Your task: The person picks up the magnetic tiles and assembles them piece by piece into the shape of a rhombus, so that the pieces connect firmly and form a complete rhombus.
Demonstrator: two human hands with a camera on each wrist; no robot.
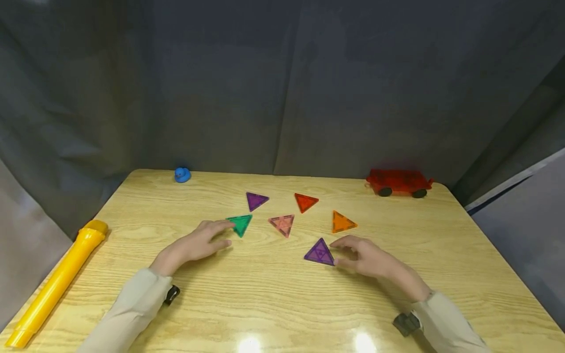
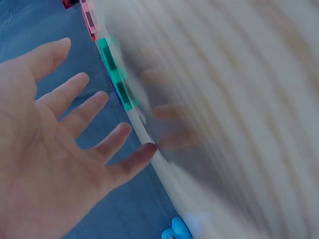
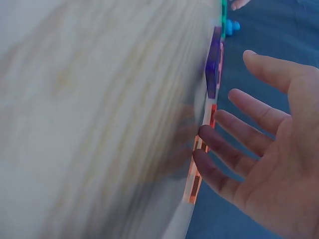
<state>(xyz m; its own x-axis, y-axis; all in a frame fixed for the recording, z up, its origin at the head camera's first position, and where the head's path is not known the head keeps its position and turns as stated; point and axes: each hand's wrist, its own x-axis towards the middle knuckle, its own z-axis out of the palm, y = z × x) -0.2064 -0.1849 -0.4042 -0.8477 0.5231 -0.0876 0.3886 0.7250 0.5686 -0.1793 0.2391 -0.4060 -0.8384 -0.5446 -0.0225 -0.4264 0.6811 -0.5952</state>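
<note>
My left hand [image 1: 204, 241] is over the left part of the table, fingers spread and relaxed. Its fingertips overlap the edge of a green triangular magnetic tile [image 1: 240, 224] in the head view. To the right, my right hand [image 1: 364, 256] has its thumb and fingers parted beside a larger purple triangular tile [image 1: 320, 253]. That tile looks thick from the side in the right wrist view. Between the hands and a little farther back lies a pink triangular tile [image 1: 283, 224]. An orange triangular tile [image 1: 343, 222] is just beyond the right hand. Both palms hold nothing in the wrist views.
Farther back lie a small purple triangle [image 1: 256, 201] and a red triangle [image 1: 305, 201]. A blue toy duck [image 1: 182, 175] stands at the back left edge, a red wheeled toy [image 1: 398, 183] at the back right. A yellow toy microphone [image 1: 59, 284] lies along the left edge.
</note>
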